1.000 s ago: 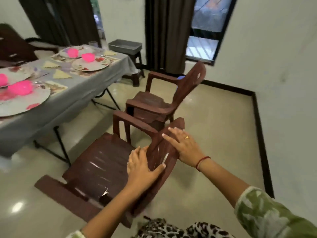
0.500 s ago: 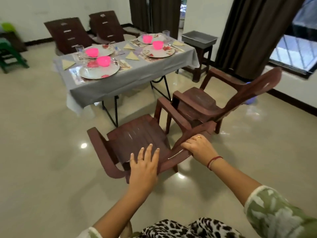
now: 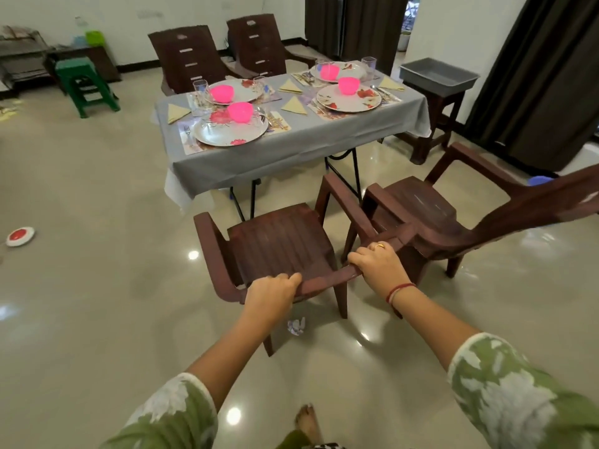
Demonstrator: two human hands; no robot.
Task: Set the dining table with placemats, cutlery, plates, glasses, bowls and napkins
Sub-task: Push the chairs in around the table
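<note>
Both my hands grip the top edge of a brown plastic chair's backrest; the chair faces the table. My left hand holds the left part, my right hand the right part. Beyond it stands the dining table under a grey cloth. On it lie placemats, floral plates such as one at the near left, pink bowls, glasses, folded yellow napkins and cutlery.
A second brown chair stands touching the right side of mine. Two more chairs sit behind the table. A grey tray on a stool is at the right, a green stool far left. Crumpled paper lies under the chair.
My view turned left and rose, bringing the whole table into sight. My hands went from resting flat on the backrest to closing around its top edge.
</note>
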